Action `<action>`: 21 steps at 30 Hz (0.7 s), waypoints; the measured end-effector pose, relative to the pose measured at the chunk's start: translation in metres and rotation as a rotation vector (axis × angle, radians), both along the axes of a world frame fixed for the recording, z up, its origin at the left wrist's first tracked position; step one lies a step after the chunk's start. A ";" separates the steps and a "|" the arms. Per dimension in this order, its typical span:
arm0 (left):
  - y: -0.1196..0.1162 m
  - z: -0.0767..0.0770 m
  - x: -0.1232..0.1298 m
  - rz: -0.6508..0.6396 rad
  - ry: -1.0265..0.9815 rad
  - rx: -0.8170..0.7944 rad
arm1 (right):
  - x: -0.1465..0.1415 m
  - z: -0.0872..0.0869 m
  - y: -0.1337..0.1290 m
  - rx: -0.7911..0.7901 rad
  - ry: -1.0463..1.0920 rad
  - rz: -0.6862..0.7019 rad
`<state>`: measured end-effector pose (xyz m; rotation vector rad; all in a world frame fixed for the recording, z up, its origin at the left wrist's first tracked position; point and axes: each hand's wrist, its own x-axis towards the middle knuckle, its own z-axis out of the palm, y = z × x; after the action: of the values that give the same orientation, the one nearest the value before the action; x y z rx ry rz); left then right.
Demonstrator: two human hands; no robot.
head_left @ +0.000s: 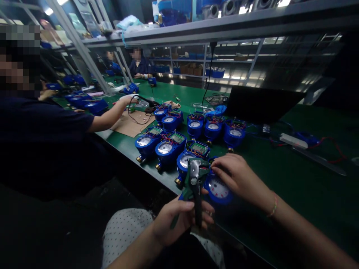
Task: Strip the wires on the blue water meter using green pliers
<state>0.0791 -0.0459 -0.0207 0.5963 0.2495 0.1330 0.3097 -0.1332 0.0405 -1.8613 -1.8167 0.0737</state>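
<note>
My left hand (179, 218) is wrapped round the handles of a green and black wire stripper (194, 181), jaws pointing up and away from me. Just right of the jaws, my right hand (237, 173) has thumb and fingers pinched together; whatever lies between them is too small to make out. Beneath that hand sits a blue water meter (218, 188) with a round dial, partly covered by the hand and tool. Left of it, another blue meter (186, 160) shows a circuit board with a display and loose wires, its lower part behind the stripper.
Several more blue meters (165, 148) stand in rows on the green table (269, 168). A co-worker's arm (108, 119) reaches over a cardboard sheet (131, 125) at left. A dark panel (263, 104), cables and a white strip (293, 141) lie to the right. A shelf (179, 34) runs overhead.
</note>
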 end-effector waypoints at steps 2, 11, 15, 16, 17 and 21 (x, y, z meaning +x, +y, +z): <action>-0.001 -0.002 0.004 0.002 0.014 -0.025 | 0.001 -0.002 -0.001 -0.011 0.001 0.016; 0.000 -0.009 0.007 -0.027 -0.001 -0.036 | 0.007 -0.008 -0.001 -0.025 0.063 0.032; 0.001 -0.011 0.009 -0.026 -0.003 -0.009 | 0.008 -0.008 0.000 -0.011 0.068 0.017; 0.001 -0.011 0.009 -0.026 -0.006 0.000 | 0.008 -0.009 0.000 -0.007 0.068 0.016; 0.001 -0.011 0.009 -0.025 -0.007 0.008 | 0.008 -0.009 0.000 -0.005 0.068 0.017; 0.001 -0.010 0.010 -0.013 -0.002 0.024 | 0.008 -0.010 0.001 0.001 0.072 0.018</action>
<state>0.0887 -0.0454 -0.0305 0.6217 0.2427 0.1240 0.3177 -0.1325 0.0308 -1.8183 -1.7837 0.1443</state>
